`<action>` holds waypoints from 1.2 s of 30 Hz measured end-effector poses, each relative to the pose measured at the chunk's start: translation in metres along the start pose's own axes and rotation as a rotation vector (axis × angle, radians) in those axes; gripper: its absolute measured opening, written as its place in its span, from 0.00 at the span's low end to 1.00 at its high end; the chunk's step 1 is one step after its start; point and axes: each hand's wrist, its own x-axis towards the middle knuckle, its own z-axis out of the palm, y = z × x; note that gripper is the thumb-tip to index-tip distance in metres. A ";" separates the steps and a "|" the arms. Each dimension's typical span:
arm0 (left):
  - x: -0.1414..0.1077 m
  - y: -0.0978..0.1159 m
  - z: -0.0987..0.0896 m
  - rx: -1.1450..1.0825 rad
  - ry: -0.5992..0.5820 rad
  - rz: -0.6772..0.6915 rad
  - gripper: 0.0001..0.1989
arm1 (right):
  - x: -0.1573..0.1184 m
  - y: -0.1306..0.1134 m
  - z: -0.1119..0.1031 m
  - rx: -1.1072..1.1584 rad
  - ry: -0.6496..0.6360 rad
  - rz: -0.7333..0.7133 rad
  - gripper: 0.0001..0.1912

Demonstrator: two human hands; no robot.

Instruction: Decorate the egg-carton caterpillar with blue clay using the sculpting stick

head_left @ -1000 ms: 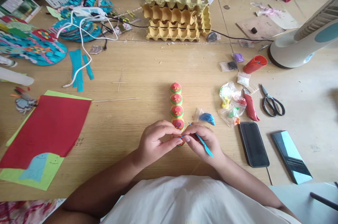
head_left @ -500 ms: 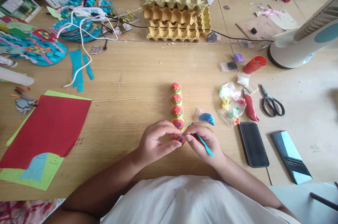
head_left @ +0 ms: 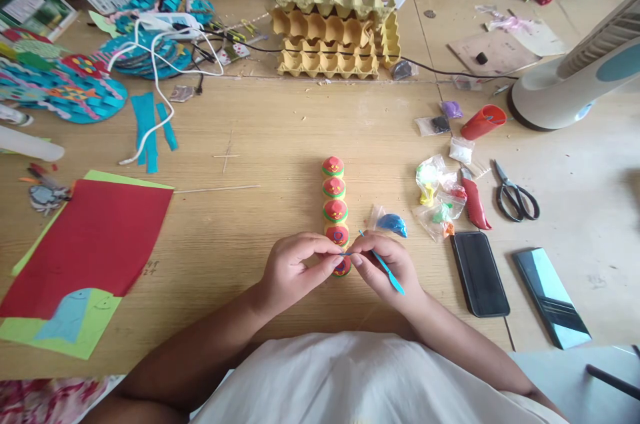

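A thin blue clay strand (head_left: 345,254) stretches between my fingertips. My left hand (head_left: 293,271) pinches one end of it, and the thumb and forefinger of my right hand (head_left: 387,264) pinch the other. A blue plastic clay knife (head_left: 391,277) is also held in my right hand, lying slantwise across the fingers. Just beneath and beyond the fingertips runs a row of egg-carton cups (head_left: 334,212) topped with red and green clay. The farther cups carry small yellow details; the nearest two bear blue loops. To their right lies a bag of blue clay (head_left: 393,224).
On the right are several clay bags (head_left: 440,197), a red-handled knife (head_left: 475,201), black scissors (head_left: 517,201), a phone (head_left: 480,274) and a red cup (head_left: 483,122). Egg cartons (head_left: 327,64) stand at the back. Red paper (head_left: 95,244) lies left, near a white cable (head_left: 156,87).
My left fingertips have shifted slightly down and the blue strand now lies nearly level instead of slanting. The right hand and the clay knife have barely moved.
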 end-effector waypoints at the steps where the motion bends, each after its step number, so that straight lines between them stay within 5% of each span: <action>1: 0.000 0.000 0.000 0.005 0.002 0.001 0.03 | 0.000 0.000 0.000 0.000 0.001 0.000 0.10; 7: -0.001 -0.004 -0.001 -0.026 0.017 -0.032 0.03 | 0.000 0.000 0.000 0.013 -0.005 0.001 0.08; 15: -0.003 -0.020 0.008 -0.476 -0.046 -0.451 0.13 | 0.007 0.013 0.000 -0.006 0.062 0.034 0.07; 23: 0.001 -0.028 0.009 -0.753 0.040 -0.565 0.16 | 0.011 0.018 -0.002 -0.029 0.102 0.015 0.05; 36: -0.001 -0.022 0.010 -0.672 0.153 -0.579 0.13 | 0.013 0.017 0.000 -0.056 0.053 0.012 0.05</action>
